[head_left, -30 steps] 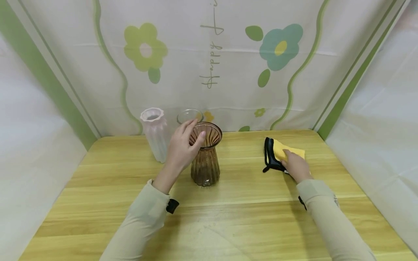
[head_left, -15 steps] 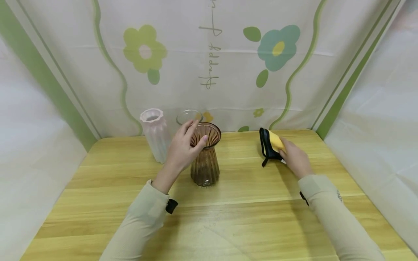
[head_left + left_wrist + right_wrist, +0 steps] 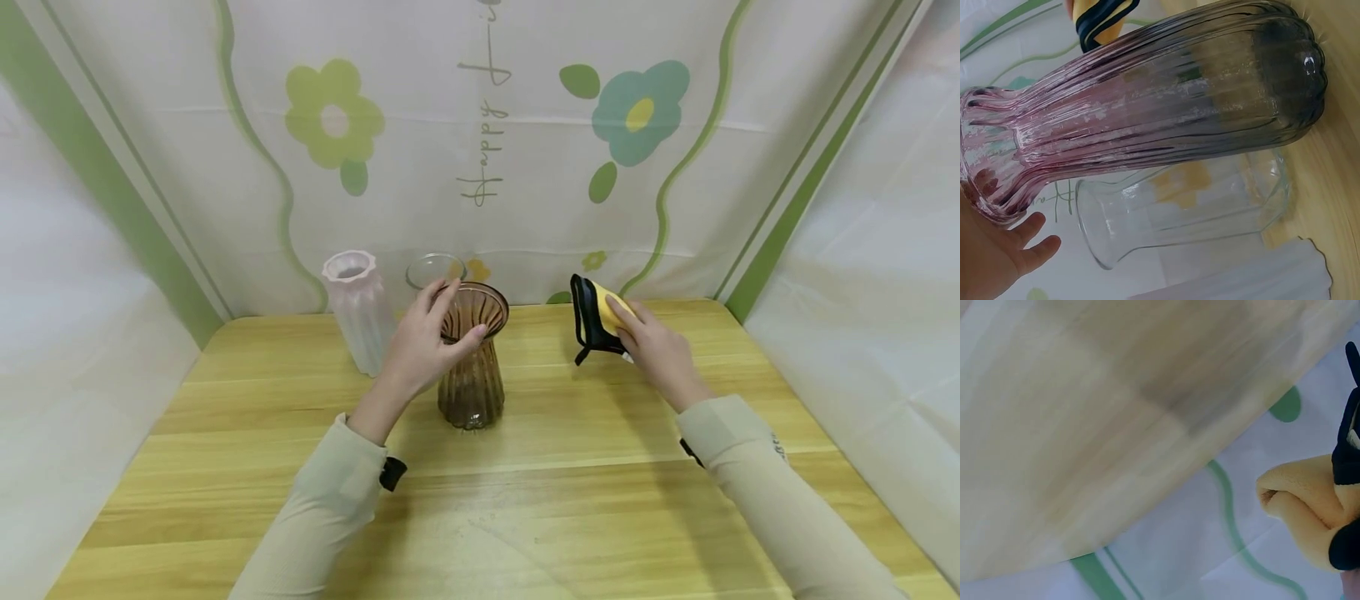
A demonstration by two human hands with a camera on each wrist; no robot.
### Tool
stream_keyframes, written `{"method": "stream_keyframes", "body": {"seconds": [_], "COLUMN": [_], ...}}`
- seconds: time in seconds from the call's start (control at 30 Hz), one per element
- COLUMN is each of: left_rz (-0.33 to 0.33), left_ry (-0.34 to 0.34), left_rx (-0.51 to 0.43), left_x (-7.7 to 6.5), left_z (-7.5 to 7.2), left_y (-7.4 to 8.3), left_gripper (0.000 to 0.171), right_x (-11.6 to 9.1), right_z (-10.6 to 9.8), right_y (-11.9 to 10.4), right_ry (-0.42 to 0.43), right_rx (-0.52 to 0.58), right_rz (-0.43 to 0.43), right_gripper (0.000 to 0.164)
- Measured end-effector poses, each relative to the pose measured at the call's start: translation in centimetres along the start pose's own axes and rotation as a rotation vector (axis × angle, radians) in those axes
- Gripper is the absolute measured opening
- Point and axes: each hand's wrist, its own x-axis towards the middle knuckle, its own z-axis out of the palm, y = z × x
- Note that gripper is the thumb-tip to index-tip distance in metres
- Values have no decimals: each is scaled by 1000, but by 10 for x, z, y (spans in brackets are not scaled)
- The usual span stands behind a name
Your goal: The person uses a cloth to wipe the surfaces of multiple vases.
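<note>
A ribbed glass vase (image 3: 472, 383), amber-brown in the head view and pinkish toward its rim in the left wrist view, stands upright on the table. My left hand (image 3: 420, 350) is at the left of its flared rim, thumb across the front and fingers toward the back. The left wrist view shows the fingers (image 3: 1034, 240) spread and fairly straight beside the rim. To the right, my right hand (image 3: 660, 354) pinches a folded yellow cleaning cloth (image 3: 609, 310) with black edging and a small loop, above the table. In the right wrist view, the cloth (image 3: 1310, 494) appears at the right edge.
A pale pink-and-white fluted vase (image 3: 360, 325) stands at the back left. Between it and the amber vase, a clear glass vase (image 3: 1141, 225) is partly hidden behind my left hand. The wooden table (image 3: 525, 517) ends at a printed fabric backdrop (image 3: 420, 167), with fabric at both sides.
My right hand has lifted the cloth off the table and moved it left toward the vase. My left hand stays at the rim, its thumb moving slightly outward and down.
</note>
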Motion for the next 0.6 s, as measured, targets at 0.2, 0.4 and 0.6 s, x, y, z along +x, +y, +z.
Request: {"method": "stream_keyframes", "body": {"seconds": [0.2,0.4,0.6], "left_rz": [-34,-46,-36], "left_ry": [-43,-66,-52], "left_rx": [-1,-91,-126], "left_x": [1,3,6], "left_z": [1,5,8], "left_y": [1,2,3], "left_gripper": [92,93,93], "right_x": [7,13,14], "right_z": [-7,-17,-26], "right_y": [-17,-38,-60], "right_ry": [101,132,186], "right_rx": [48,149,295], "right_rz": [-37,6,-1], "right_gripper": [52,52,52]}}
